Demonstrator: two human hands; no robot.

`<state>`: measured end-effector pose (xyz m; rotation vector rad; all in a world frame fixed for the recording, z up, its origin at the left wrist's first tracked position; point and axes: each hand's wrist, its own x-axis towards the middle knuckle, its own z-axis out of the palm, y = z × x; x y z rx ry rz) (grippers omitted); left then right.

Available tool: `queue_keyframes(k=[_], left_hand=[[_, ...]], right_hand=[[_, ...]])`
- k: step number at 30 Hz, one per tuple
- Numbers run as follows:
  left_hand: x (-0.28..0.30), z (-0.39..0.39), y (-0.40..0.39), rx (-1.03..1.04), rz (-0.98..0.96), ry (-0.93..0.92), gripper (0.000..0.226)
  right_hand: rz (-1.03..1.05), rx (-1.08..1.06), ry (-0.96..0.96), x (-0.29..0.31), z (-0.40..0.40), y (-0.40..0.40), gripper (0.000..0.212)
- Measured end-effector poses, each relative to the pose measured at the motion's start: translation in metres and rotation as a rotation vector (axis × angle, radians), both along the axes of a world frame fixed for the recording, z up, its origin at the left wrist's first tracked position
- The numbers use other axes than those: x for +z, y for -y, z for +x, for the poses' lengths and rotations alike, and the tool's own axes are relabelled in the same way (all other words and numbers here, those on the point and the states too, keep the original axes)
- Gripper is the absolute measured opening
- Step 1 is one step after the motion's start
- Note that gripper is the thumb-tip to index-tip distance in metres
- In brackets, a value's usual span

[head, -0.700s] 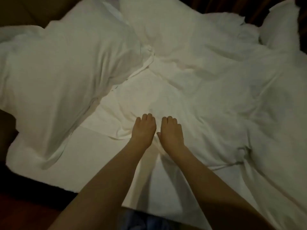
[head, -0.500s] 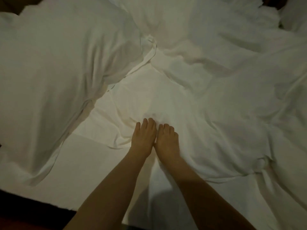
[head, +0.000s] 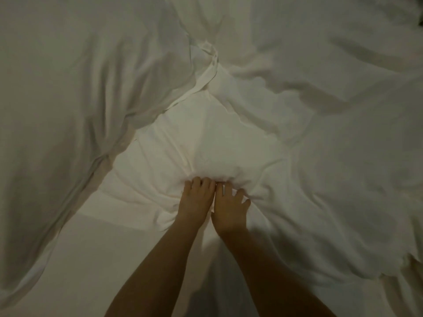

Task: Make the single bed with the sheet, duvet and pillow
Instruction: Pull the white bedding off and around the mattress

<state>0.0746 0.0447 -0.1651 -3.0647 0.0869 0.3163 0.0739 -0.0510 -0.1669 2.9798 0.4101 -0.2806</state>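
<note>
A crumpled white sheet lies in the middle of the bed, bunched into a ridge just beyond my fingertips. My left hand and my right hand rest side by side on it, touching each other. Their fingers dig into the fabric, and creases radiate from them. The left fingers curl tightly; the right ones are a little spread. A bulky white duvet is heaped on the left, its hemmed edge running toward the centre. No pillow shows.
More rumpled white bedding covers the right side and hangs over the edge at lower right. A flat, smooth white surface of the bed lies at the lower left beside my forearms.
My hands have come together and slid forward. Their fingers have curled into the sheet and pushed it into a ridge. The view has moved closer, so the floor and bed edge have dropped out.
</note>
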Motion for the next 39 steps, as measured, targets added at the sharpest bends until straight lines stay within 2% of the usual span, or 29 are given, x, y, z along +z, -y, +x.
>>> queue_keyframes(k=[1,3,7,9,11,13,14,17,21,24,27,30,32,34,36,39], left_hand=[[0.001,0.002,-0.003,-0.015,0.008,0.034,0.027],[0.005,0.006,-0.007,-0.042,0.011,0.105,0.019],[0.028,0.0,-0.007,-0.056,0.017,0.207,0.015],[0.043,-0.011,-0.011,-0.033,0.04,0.22,0.034],[0.063,-0.018,-0.016,0.027,0.084,0.192,0.068],[0.09,-0.013,-0.018,0.078,0.083,0.194,0.082],[0.107,-0.007,-0.017,0.091,0.055,0.215,0.079],[0.165,0.014,-0.005,0.04,-0.014,0.241,0.048],[0.228,0.021,0.03,-0.058,-0.029,0.242,0.044],[0.271,0.019,0.059,-0.133,-0.027,0.3,0.04],[0.301,0.003,0.07,-0.147,-0.014,0.392,0.037],[0.308,-0.02,0.07,-0.119,-0.041,0.431,0.039],[0.313,-0.035,0.071,-0.07,-0.047,0.404,0.034],[0.313,-0.053,0.076,0.039,-0.109,0.284,0.024],[0.311,-0.073,0.083,0.195,-0.162,0.132,0.04],[0.306,-0.093,0.086,0.348,-0.224,0.073,0.07]], right_hand=[[0.032,0.023,0.043,0.001,0.003,0.0,0.046],[0.099,0.072,0.086,0.006,0.011,0.005,0.035],[0.233,0.157,0.094,0.031,0.02,0.014,0.041],[0.286,0.179,0.144,0.053,0.021,0.019,0.044],[0.325,0.197,0.195,0.082,0.024,0.025,0.045],[0.348,0.188,0.229,0.115,0.027,0.029,0.044],[0.361,0.176,0.241,0.132,0.029,0.031,0.043],[0.372,0.139,0.301,0.177,0.032,0.044,0.045],[0.315,0.018,0.373,0.228,0.014,0.075,0.056],[0.298,-0.07,0.267,0.257,-0.007,0.067,0.066],[0.411,-0.114,0.203,0.289,-0.011,0.057,0.044],[0.451,-0.024,0.146,0.303,-0.018,0.064,0.023],[0.454,0.033,0.166,0.308,-0.025,0.067,0.021],[0.381,0.108,0.096,0.315,-0.032,0.068,0.023],[0.331,0.145,0.085,0.324,-0.035,0.073,0.023],[0.292,0.145,0.122,0.348,-0.031,0.088,0.023]])
